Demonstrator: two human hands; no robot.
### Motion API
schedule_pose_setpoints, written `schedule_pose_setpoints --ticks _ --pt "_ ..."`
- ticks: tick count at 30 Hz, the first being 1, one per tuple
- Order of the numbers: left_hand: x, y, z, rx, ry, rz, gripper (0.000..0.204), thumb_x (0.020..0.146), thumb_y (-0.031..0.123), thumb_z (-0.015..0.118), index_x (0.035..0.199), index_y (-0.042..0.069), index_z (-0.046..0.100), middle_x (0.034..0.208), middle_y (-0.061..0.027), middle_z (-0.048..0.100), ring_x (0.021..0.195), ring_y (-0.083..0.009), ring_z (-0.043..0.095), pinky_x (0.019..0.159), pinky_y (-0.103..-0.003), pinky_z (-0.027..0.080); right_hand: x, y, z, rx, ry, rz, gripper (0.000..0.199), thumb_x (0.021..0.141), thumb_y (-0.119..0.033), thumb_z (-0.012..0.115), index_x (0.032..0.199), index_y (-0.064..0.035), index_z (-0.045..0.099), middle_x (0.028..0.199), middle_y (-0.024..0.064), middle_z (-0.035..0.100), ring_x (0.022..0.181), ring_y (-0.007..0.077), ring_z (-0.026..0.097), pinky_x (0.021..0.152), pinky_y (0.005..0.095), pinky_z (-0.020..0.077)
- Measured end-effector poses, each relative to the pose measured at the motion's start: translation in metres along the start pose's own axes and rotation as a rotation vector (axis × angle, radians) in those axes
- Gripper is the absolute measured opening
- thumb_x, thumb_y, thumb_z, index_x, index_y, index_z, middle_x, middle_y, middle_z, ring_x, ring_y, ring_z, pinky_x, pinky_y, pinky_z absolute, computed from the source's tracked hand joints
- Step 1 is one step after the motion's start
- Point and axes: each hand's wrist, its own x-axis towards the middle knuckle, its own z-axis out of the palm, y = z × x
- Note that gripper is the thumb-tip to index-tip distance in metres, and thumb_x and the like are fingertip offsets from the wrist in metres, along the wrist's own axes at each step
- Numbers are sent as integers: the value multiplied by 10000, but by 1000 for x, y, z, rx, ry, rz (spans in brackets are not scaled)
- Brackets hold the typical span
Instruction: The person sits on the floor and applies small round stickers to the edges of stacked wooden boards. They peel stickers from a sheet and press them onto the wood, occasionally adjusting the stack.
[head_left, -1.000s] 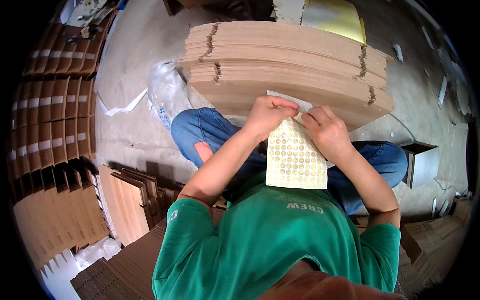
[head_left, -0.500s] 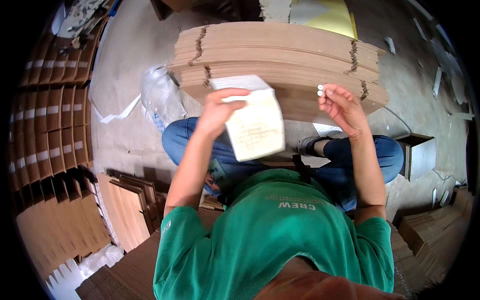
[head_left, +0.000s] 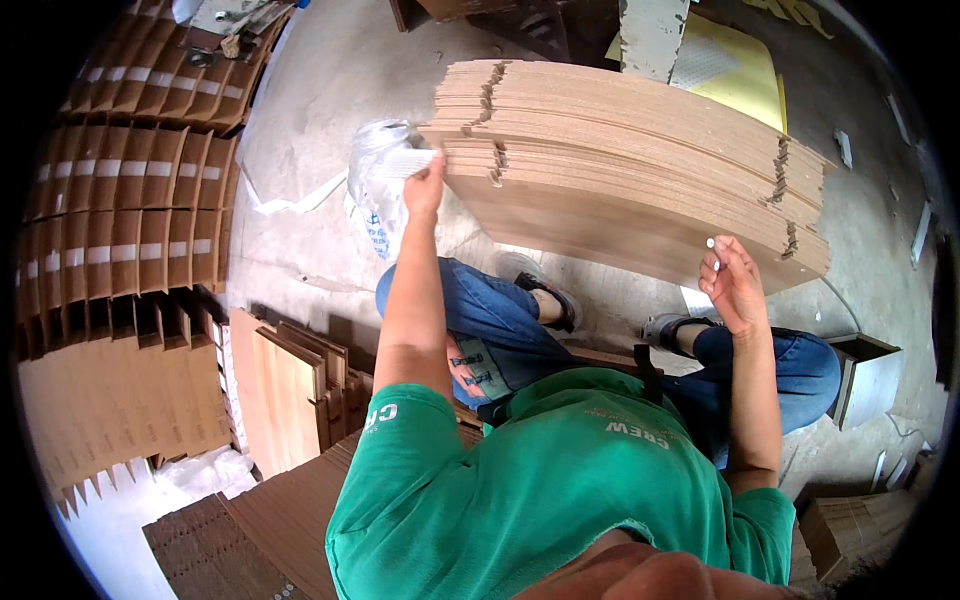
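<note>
Here, the left hand [head_left: 425, 188] reaches out at about eleven o'clock from the person's chest, fingers pinched together on a white sheet [head_left: 405, 162] held just over a crumpled clear plastic bag [head_left: 372, 190] on the concrete floor [head_left: 320, 90]. The sheet touches or nearly touches the near-left corner of the big stack of flat cardboard [head_left: 640, 170] lying at twelve o'clock; I cannot tell which. The right hand [head_left: 733, 285] is raised at two o'clock, thumb and forefinger closed on a tiny white dot, probably a sticker [head_left: 710, 242], held in front of the stack's near edge without touching it.

The person sits in a green shirt [head_left: 560, 490] and blue jeans [head_left: 480, 320], one shoe [head_left: 545, 290] tucked under the stack's front edge. More folded cardboard stands in rows [head_left: 120, 210] at nine o'clock, with loose boards [head_left: 285, 385] at eight.

As I judge it, the risks are small but real. The sticker is so little that it could curl onto the fingertip or drop unseen onto the grey floor if the pinch loosens. The sheet, held by one edge only, could slip into the bag's folds or crease against the cardboard corner. With both arms spread wide, attention is split between the two.
</note>
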Motion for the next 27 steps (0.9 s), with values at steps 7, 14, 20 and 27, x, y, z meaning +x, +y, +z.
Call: schedule_pose_setpoints --ticks 7,14,20,27 --pt "-20 0 15 -352 -30 5 482 689 421 736 878 -18 681 848 -99 666 759 -150 596 753 -282 449 -9 -3 -34 -30 61 -49 85 876 -147 537 917 -74 545 689 -4 499 575 89 452 502 232 375" --pt "-12 -7 -13 65 -201 9 459 774 404 666 951 -19 663 895 -94 668 822 -132 587 779 -275 438 7 3 -19 -119 22 12 95 855 -157 590 890 -70 579 687 -16 532 574 71 483 501 221 396" --pt "-16 -1 -16 -87 -326 -97 451 836 342 617 1102 -21 591 1049 -75 616 976 -131 536 884 -257 378 8 0 -4 -92 -31 -23 121 859 -179 591 862 -59 573 700 -13 520 567 64 468 495 215 388" --pt "-26 15 -33 217 -433 67 477 880 349 545 1163 -35 539 1155 -117 564 1081 -169 495 945 -274 340 1 -2 -13 -119 -37 -47 116 872 -179 572 870 -63 569 713 -16 515 573 64 470 514 215 397"
